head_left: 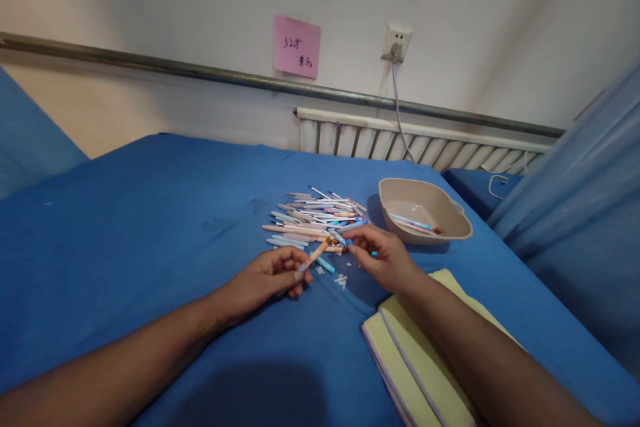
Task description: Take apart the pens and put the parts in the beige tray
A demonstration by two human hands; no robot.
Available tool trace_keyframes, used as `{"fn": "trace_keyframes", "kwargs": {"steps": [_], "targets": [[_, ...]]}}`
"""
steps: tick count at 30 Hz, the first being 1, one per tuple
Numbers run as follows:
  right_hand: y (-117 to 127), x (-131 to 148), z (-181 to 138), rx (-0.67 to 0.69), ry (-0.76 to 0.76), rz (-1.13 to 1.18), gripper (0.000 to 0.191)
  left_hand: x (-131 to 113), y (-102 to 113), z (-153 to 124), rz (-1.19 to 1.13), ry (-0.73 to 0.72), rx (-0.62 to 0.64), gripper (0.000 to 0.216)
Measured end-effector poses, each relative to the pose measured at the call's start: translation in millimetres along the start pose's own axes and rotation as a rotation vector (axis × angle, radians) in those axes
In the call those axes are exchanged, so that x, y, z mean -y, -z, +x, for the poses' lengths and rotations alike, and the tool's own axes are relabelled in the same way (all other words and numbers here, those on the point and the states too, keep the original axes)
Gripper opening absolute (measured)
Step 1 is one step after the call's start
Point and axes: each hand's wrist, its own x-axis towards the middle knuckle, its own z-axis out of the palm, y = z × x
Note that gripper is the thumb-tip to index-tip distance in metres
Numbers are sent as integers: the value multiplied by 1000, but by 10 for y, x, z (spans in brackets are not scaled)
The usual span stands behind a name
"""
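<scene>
A heap of pens [315, 217] in pale blue, orange and white lies on a blue cloth-covered table [150, 227]. My left hand [273, 275] is closed round an orange pen [317, 252], whose far end points up and right toward the heap. My right hand [380, 252] sits just right of it with thumb and fingers pinched at the heap's near edge on a small blue piece I cannot make out. A few tiny white bits [341, 279] lie on the cloth between my hands.
A beige bowl [453, 227] with two or three pens inside stands right of the heap. A yellow folded cloth or pad [400, 353] lies under my right forearm. Behind the table are a radiator [420, 143], a wall socket with cable [396, 43] and a pink note [297, 47].
</scene>
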Motion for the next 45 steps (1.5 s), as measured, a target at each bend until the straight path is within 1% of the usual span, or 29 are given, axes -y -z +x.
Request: {"fn": "trace_keyframes", "kwargs": {"steps": [2,4,7,11,15,21,23,25,28,34,40,45], "targets": [[-28,22,23,-74,-88,260,18,3,-20,-15,2,4,16,25],[-52,56,34,-104,-148,471,20,6,-39,-26,7,-1,43,26],[-86,116,33,-104,-176,598,25,-1,-60,-30,16,-1,65,26],[-160,159,16,-97,-183,632,28,-23,-77,-24,27,7,58,24],[-224,130,12,-98,-200,652,27,-33,-88,-22,22,2,75,24],[-196,28,46,-188,-229,730,29,-7,-90,-14,25,13,60,24],[-182,8,48,-188,-243,762,30,5,-83,-10,26,10,61,24],[-181,3,45,-172,-250,778,26,13,-76,-8,29,8,66,25],[-189,14,36,-167,-226,756,22,14,-73,-12,25,11,70,25],[-177,45,18,-184,-176,669,23,11,-78,-25,-1,14,64,26],[-171,42,12,-169,-156,657,21,13,-76,-25,2,5,62,24],[-170,12,10,-200,-161,674,20,8,-74,-24,1,-1,63,25]]}}
